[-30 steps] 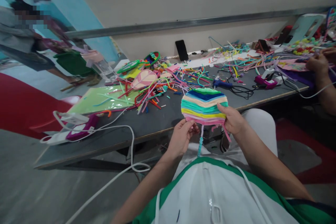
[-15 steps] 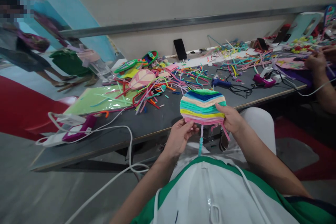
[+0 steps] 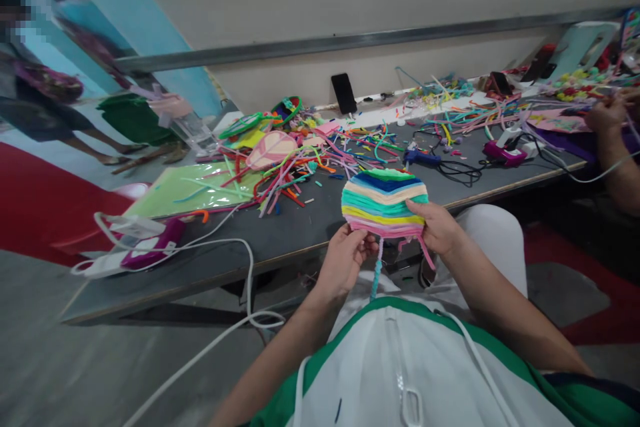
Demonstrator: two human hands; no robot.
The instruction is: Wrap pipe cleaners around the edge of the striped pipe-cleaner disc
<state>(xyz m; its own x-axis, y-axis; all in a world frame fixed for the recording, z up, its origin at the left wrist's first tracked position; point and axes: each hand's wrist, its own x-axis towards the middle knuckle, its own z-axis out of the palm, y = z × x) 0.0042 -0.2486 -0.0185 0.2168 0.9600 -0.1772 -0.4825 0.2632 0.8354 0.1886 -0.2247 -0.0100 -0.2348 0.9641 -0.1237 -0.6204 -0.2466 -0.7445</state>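
Observation:
Between my two hands is a round craft piece (image 3: 383, 197) covered in striped rows of pipe cleaners: green, navy, peach, teal, light blue, yellow and pink. My left hand (image 3: 347, 255) pinches its lower left edge, fingertips partly tucked under. My right hand (image 3: 433, 227) grips the right side, thumb on the striped face and the other fingers behind it. A twisted lilac and teal pipe cleaner strand (image 3: 377, 270) dangles from the lower edge over my lap. Pink ends stick out below, near my right hand.
Loose pipe cleaners (image 3: 285, 180) spread over the grey table (image 3: 220, 257). A blue glue gun (image 3: 421, 157) with a black cord lies behind the piece. A phone (image 3: 343, 93) leans on the partition. White cables (image 3: 247, 267) hang over the left edge. Another person's hands (image 3: 607, 113) work at right.
The piece and both hands have shifted very slightly left, and the hanging strand has swung left. Both hands keep their hold. At far left, a walking person has moved left.

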